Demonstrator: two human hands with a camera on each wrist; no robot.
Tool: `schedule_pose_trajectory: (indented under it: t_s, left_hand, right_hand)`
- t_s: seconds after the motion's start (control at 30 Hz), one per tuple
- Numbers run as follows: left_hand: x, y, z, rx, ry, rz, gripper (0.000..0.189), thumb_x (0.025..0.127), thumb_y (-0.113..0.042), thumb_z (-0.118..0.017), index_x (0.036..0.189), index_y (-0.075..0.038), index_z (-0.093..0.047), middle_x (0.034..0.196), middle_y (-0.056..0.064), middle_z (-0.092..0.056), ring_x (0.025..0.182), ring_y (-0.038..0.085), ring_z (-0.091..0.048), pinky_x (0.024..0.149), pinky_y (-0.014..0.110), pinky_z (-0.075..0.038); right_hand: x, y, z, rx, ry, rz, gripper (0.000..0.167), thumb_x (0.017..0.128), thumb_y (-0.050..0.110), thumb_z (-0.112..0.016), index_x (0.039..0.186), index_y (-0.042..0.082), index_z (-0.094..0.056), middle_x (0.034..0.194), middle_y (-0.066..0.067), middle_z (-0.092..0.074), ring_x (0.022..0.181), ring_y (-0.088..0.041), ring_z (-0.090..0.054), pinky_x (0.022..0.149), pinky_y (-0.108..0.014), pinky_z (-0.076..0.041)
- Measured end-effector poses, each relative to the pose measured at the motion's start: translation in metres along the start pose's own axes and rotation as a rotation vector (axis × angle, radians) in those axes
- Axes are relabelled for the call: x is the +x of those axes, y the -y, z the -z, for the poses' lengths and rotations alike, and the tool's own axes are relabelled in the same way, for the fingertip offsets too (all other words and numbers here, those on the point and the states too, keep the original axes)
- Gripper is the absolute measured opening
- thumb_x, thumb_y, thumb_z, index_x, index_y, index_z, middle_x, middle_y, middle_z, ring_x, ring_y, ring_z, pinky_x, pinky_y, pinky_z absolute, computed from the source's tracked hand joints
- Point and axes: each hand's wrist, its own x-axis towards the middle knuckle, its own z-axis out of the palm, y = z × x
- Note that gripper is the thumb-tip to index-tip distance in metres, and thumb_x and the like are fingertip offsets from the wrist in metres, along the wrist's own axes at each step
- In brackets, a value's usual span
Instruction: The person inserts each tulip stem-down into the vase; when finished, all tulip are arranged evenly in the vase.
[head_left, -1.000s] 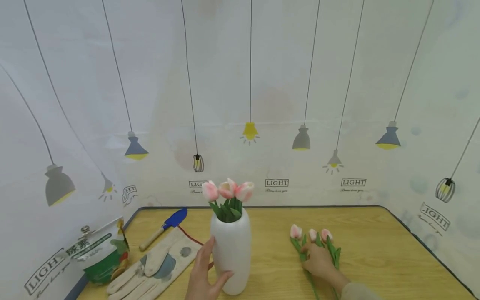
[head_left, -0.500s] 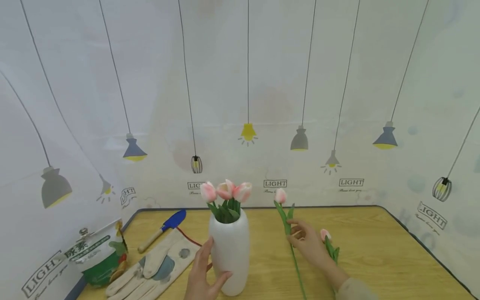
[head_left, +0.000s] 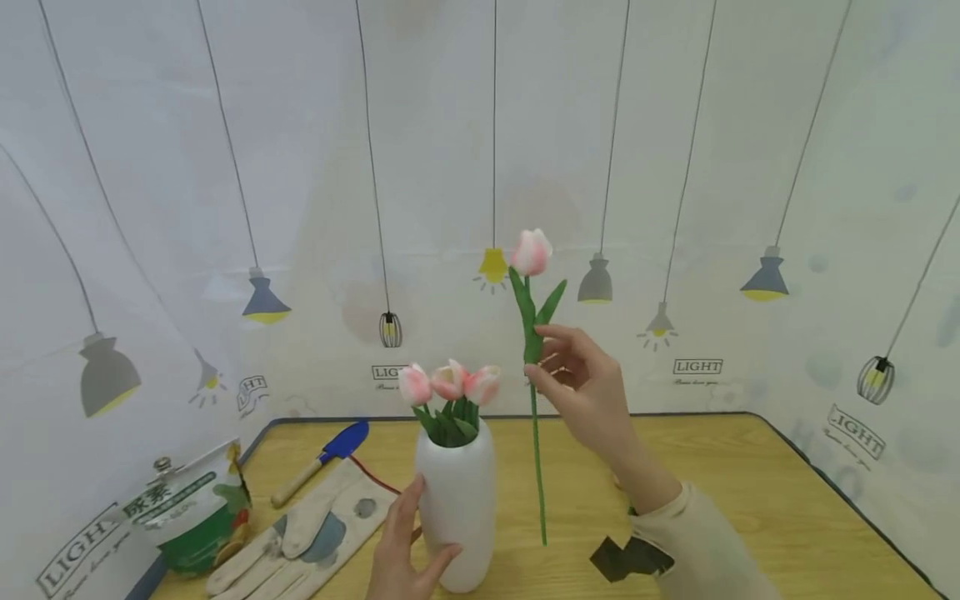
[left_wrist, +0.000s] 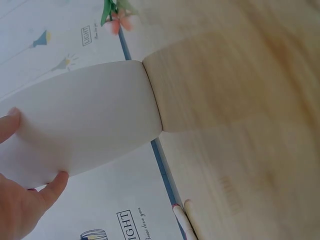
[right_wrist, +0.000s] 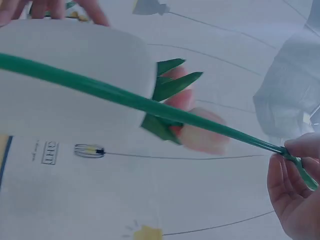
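Observation:
A white vase (head_left: 459, 508) stands upright on the table, holding several pink-and-white tulips (head_left: 449, 381) with green leaves. My left hand (head_left: 405, 542) steadies it from the left, thumb and fingers spread round its lower body. In the right wrist view, that hand's fingertips rest along the vase's side. Up in the air, right of the vase, my right hand (head_left: 588, 387) pinches a single tulip (head_left: 532, 253) just below its leaves. This tulip is upright, its long bare stem hanging down in front of the table. Another tulip (left_wrist: 119, 22) shows in the left wrist view.
Left of the vase lie a pair of pale work gloves (head_left: 315, 529) and a trowel (head_left: 347, 439) with a blue blade. A green-and-white bag (head_left: 198, 517) with a clip stands at the left edge. Behind the table is a printed curtain (head_left: 435, 167).
My right hand has picked one tulip off the table, raised it high and brought it leftward toward the vase. The left hand stays on the vase.

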Motion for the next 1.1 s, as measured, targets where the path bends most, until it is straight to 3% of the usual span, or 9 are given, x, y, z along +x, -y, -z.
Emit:
schedule_pose_trajectory:
  t_s: [0.23,0.37,0.5,0.63,0.83,1.1]
  left_hand:
    - [-0.001,0.001,0.000,0.004,-0.002,-0.021,0.088,0.070,-0.027,-0.074,0.140,-0.027,-0.022,0.128,0.015,-0.040,0.113,0.039,-0.046,0.069,0.036,-0.056]
    - [-0.001,0.001,0.000,0.013,-0.015,-0.018,0.088,0.069,-0.028,-0.075,0.140,-0.028,-0.023,0.126,0.015,-0.041,0.111,0.039,-0.047,0.066,0.036,-0.056]
    - [-0.001,0.001,0.000,0.012,-0.029,-0.032,0.088,0.069,-0.026,-0.076,0.140,-0.027,-0.023,0.126,0.015,-0.042,0.110,0.039,-0.048,0.066,0.036,-0.056]
    - [0.000,0.002,0.000,0.007,-0.032,-0.046,0.088,0.069,-0.025,-0.076,0.140,-0.026,-0.023,0.127,0.015,-0.041,0.111,0.038,-0.048,0.067,0.035,-0.056]
    - [0.000,0.000,0.001,0.006,-0.029,-0.042,0.088,0.069,-0.024,-0.076,0.140,-0.026,-0.023,0.128,0.015,-0.040,0.112,0.038,-0.047,0.067,0.035,-0.056]
    - [0.000,-0.001,0.001,0.008,0.002,0.009,0.086,0.071,-0.031,-0.073,0.140,-0.029,-0.021,0.129,0.015,-0.039,0.114,0.039,-0.046,0.069,0.038,-0.056]
  right_hand:
    - [0.041,0.043,-0.017,0.025,-0.090,0.199,0.037,0.076,-0.007,-0.063,0.111,-0.004,-0.053,0.083,-0.015,-0.058,0.069,-0.005,-0.057,0.053,-0.018,-0.051]
    - [0.052,0.056,-0.027,0.043,-0.144,0.342,0.035,0.075,-0.009,-0.062,0.109,-0.009,-0.051,0.084,-0.018,-0.057,0.069,-0.006,-0.057,0.049,-0.017,-0.049]
    - [0.055,0.058,-0.037,0.062,-0.214,0.430,0.036,0.074,-0.011,-0.062,0.107,-0.012,-0.050,0.083,-0.020,-0.055,0.069,-0.008,-0.057,0.048,-0.016,-0.048]
    - [0.047,0.051,-0.045,0.044,-0.232,0.441,0.035,0.074,-0.011,-0.062,0.106,-0.012,-0.049,0.079,-0.018,-0.055,0.070,-0.010,-0.056,0.048,-0.015,-0.047]
    - [0.019,0.025,-0.057,0.005,-0.167,0.378,0.032,0.074,-0.009,-0.063,0.104,-0.007,-0.053,0.079,-0.015,-0.058,0.068,-0.014,-0.057,0.048,-0.015,-0.048]
    - [-0.029,-0.014,-0.070,-0.153,-0.043,0.467,0.023,0.078,0.002,-0.064,0.099,-0.001,-0.055,0.081,-0.009,-0.060,0.058,-0.012,-0.054,0.043,-0.009,-0.043]
